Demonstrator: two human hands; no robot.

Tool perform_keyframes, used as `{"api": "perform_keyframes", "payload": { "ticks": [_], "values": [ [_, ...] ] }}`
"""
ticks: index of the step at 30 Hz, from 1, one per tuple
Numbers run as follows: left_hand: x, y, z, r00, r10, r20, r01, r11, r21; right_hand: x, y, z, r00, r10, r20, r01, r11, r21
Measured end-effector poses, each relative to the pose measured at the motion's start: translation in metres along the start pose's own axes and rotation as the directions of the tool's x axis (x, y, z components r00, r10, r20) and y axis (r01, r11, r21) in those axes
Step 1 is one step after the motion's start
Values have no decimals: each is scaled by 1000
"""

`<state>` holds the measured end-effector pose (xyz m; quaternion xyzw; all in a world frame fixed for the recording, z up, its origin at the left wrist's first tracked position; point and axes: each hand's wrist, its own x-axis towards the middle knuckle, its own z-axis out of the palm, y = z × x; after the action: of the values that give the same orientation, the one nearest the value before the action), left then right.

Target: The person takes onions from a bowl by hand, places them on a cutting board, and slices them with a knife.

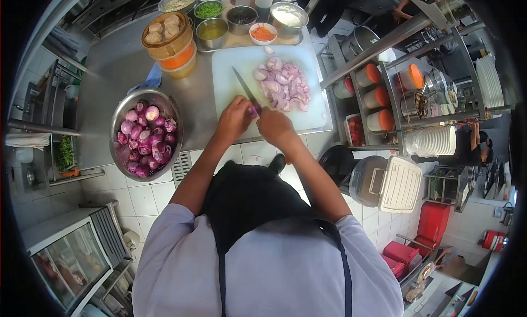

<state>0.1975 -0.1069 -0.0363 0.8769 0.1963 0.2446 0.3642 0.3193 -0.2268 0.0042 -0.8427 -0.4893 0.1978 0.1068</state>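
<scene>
My right hand (274,124) is closed around the handle of a knife (246,87), whose blade points away and to the left over the white cutting board (230,61). Close beside it, my left hand (235,118) pinches a small purple onion (253,112), mostly hidden by the fingers, at the board's near edge. Cut and peeled onion pieces (282,85) lie heaped on the right of the board. To the left stands a metal bowl (114,152) full of whole red onions (145,135), some partly peeled.
Bamboo steamers with dumplings (164,31) stand at the back left. Bowls of chopped greens (208,10), oil (212,32) and orange shreds (263,33) line the back of the steel table (104,59). Shelves with orange-lidded tubs (379,97) rise at right; other people work beyond.
</scene>
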Motion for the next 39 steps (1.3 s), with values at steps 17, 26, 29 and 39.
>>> {"api": "perform_keyframes", "payload": {
  "ticks": [17, 26, 29, 39],
  "values": [
    [-2, -4, 3, 999, -19, -49, 17, 999, -38, 12, 7, 46, 994, 70, -88, -63, 995, 77],
    [-3, -9, 5, 997, -74, -17, 73, 996, -44, 1, -4, -7, 998, -27, 50, 31, 996, -82],
    [-3, -9, 6, 996, -83, -24, 83, 996, -25, -3, -4, 19, 999, 35, -8, -34, 998, 51],
    [-3, -8, 4, 997, -78, -22, 77, 996, -40, 9, 6, 3, 999, -42, 13, 42, 999, -34]
  ]
}}
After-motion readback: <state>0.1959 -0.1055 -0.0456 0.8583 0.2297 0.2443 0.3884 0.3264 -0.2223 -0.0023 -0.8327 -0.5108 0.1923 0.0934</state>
